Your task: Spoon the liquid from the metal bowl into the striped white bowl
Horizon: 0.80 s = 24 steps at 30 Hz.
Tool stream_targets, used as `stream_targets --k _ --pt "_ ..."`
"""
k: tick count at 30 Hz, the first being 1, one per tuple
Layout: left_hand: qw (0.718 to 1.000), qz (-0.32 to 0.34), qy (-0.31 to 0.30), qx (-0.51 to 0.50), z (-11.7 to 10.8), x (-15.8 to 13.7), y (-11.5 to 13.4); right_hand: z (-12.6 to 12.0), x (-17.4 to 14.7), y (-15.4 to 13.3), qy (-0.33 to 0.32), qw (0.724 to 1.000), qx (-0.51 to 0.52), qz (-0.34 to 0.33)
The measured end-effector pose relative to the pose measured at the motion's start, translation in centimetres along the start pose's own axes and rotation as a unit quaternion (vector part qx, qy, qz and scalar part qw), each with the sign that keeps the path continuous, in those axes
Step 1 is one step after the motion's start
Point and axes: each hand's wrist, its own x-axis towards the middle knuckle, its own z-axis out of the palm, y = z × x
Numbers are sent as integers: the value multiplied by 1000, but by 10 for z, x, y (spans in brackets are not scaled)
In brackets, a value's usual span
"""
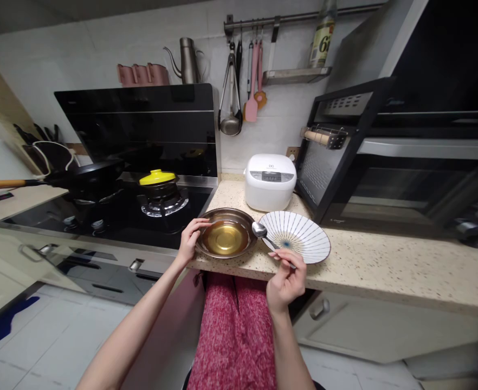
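My right hand [286,276] is closed around the handle of a metal spoon [259,229], whose bowl hangs between the two dishes. Under it lies a white plate with thin dark radiating stripes [310,238]; it holds no food that I can see. A round metal bowl [245,215] sits on the counter to the left. Its inside looks golden, and I cannot tell whether that is liquid or the metal's shine. At the bowl's left rim my left hand [191,235] grips the edge, fingers over the top.
Behind the dishes stands a white rice cooker [270,189]. The gas stove [174,230] on the left carries a yellow-lidded pot [157,177] and a black wok [96,176]. An oven [405,189] is at right; utensils [231,124] hang on the wall.
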Motion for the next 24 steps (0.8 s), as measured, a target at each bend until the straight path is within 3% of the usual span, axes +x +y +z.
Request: stream_targets --k 12,24 --pt "1000 -5 4 -2 0 1 1 18 -19 5 -115 992 -12 59" --pt "1000 -6 -1 0 0 0 0 24 -26 10 -152 984 -21 86"
